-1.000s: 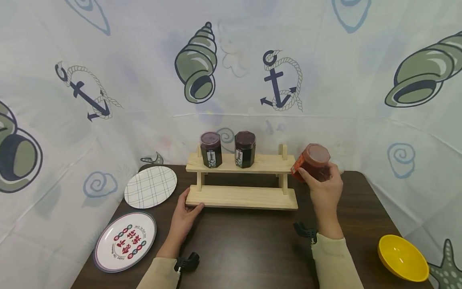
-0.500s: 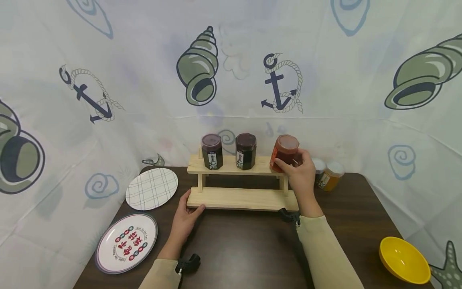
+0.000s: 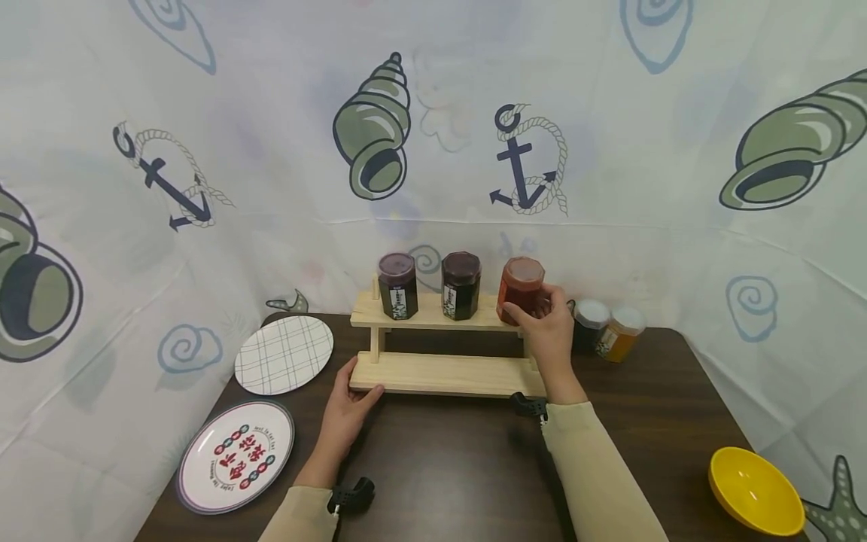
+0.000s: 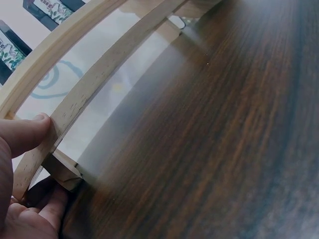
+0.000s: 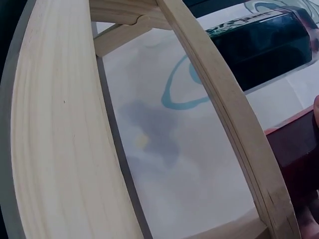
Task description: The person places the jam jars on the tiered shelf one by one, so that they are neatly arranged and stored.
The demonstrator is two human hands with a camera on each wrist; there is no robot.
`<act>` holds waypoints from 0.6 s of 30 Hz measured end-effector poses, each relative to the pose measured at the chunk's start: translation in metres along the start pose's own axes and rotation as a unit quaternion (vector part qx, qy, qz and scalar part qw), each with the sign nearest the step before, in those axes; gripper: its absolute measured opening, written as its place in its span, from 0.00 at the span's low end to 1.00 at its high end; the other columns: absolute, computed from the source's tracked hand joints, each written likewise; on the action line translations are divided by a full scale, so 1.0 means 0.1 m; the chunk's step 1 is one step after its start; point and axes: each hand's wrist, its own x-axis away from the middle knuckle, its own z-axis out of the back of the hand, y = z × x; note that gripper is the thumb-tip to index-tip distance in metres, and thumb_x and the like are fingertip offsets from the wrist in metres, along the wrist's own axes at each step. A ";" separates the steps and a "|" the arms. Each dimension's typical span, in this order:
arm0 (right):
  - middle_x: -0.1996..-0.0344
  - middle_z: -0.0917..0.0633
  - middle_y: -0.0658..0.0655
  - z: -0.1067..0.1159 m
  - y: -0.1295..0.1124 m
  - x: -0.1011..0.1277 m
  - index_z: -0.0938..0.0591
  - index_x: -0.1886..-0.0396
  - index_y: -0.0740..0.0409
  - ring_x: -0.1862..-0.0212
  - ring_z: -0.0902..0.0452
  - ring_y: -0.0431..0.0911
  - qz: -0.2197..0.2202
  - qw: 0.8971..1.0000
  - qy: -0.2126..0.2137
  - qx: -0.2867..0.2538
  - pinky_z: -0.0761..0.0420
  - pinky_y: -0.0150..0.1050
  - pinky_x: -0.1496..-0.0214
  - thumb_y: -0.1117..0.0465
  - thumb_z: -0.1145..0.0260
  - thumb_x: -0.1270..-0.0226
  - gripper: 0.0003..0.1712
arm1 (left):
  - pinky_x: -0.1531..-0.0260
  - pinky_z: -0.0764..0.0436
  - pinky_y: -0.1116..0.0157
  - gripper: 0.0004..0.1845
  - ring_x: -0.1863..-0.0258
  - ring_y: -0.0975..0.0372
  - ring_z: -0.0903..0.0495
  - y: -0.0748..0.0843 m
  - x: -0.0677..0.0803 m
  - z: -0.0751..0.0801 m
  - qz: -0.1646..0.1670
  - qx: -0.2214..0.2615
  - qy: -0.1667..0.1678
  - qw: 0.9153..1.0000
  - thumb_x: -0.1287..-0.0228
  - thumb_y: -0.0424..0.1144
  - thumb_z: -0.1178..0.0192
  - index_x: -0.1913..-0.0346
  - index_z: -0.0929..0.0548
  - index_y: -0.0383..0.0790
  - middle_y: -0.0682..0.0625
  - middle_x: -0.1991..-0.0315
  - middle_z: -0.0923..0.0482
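A two-tier wooden rack (image 3: 447, 373) stands on the dark table, and my left hand (image 3: 345, 410) grips the left end of its lower board. In the left wrist view the thumb (image 4: 30, 133) presses the board's front edge, with fingers (image 4: 50, 211) curled beneath. My right hand (image 3: 550, 335) holds a red jar (image 3: 520, 292) by its right side, at the right end of the upper board. Left of it on that board stand two dark jars, one in the middle (image 3: 461, 286) and one farther left (image 3: 397, 286). In the right wrist view the red jar (image 5: 299, 154) shows only partly.
Behind my right hand stand a white-lidded dark jar (image 3: 591, 320) and an amber jar (image 3: 621, 335). A yellow bowl (image 3: 756, 491) sits front right. On the left lie a checked plate (image 3: 284, 354) and a plate with red lettering (image 3: 235, 456). A printed cloth (image 3: 447, 181) hangs behind.
My right hand has carried the red jar leftward from beside the rack onto the upper board's right end, uncovering the two white-lidded jars. My left hand keeps its grip on the rack.
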 end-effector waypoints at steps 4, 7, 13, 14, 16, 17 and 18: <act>0.35 0.15 0.62 0.00 0.00 -0.02 0.20 0.30 0.55 0.33 0.16 0.56 0.010 0.999 0.003 0.037 0.17 0.52 0.29 0.54 0.13 0.40 0.40 | 0.23 0.30 0.57 0.49 0.15 0.48 0.38 0.00 0.00 0.01 0.003 -0.004 0.000 1.000 0.25 0.37 0.28 0.12 0.47 0.45 0.38 0.12 0.48; 0.37 0.14 0.63 0.01 -0.01 -0.05 0.20 0.28 0.54 0.34 0.16 0.57 0.007 0.997 -0.001 0.073 0.16 0.55 0.30 0.52 0.13 0.39 0.41 | 0.24 0.28 0.59 0.50 0.15 0.47 0.38 0.00 0.00 0.01 0.002 -0.008 0.000 1.000 0.26 0.37 0.27 0.11 0.47 0.45 0.37 0.12 0.47; 0.38 0.14 0.64 0.04 -0.06 -0.07 0.22 0.26 0.51 0.34 0.16 0.59 -0.016 0.995 -0.025 0.100 0.17 0.58 0.30 0.50 0.15 0.36 0.42 | 0.23 0.30 0.56 0.50 0.15 0.47 0.38 0.01 0.01 0.01 -0.002 -0.006 -0.002 1.000 0.25 0.37 0.28 0.11 0.48 0.44 0.37 0.12 0.48; 0.38 0.14 0.64 0.04 -0.07 -0.07 0.22 0.26 0.51 0.34 0.16 0.59 -0.017 0.994 -0.028 0.100 0.16 0.58 0.30 0.50 0.15 0.36 0.42 | 0.23 0.30 0.56 0.50 0.15 0.47 0.39 0.01 0.01 0.01 -0.003 -0.006 -0.002 1.000 0.25 0.37 0.28 0.11 0.48 0.44 0.37 0.12 0.48; 0.37 0.14 0.64 0.05 -0.08 -0.06 0.22 0.25 0.50 0.34 0.16 0.58 -0.018 0.995 -0.033 0.094 0.16 0.58 0.30 0.50 0.15 0.35 0.42 | 0.22 0.30 0.55 0.50 0.15 0.47 0.39 0.01 0.01 0.00 -0.001 -0.006 -0.002 1.000 0.25 0.36 0.28 0.11 0.48 0.44 0.37 0.12 0.48; 0.37 0.14 0.63 0.06 -0.08 -0.05 0.22 0.25 0.50 0.34 0.16 0.57 -0.018 0.995 -0.034 0.089 0.17 0.57 0.30 0.50 0.15 0.35 0.41 | 0.22 0.30 0.54 0.49 0.15 0.48 0.38 0.01 0.01 0.00 -0.001 -0.006 -0.002 1.000 0.25 0.36 0.28 0.11 0.48 0.44 0.37 0.12 0.48; 0.37 0.14 0.63 0.06 -0.08 -0.04 0.23 0.25 0.50 0.33 0.16 0.57 -0.017 0.996 -0.036 0.084 0.17 0.57 0.30 0.50 0.16 0.35 0.41 | 0.22 0.30 0.53 0.49 0.16 0.47 0.38 0.01 0.01 0.00 -0.002 -0.006 -0.002 1.000 0.25 0.36 0.28 0.11 0.47 0.44 0.37 0.12 0.48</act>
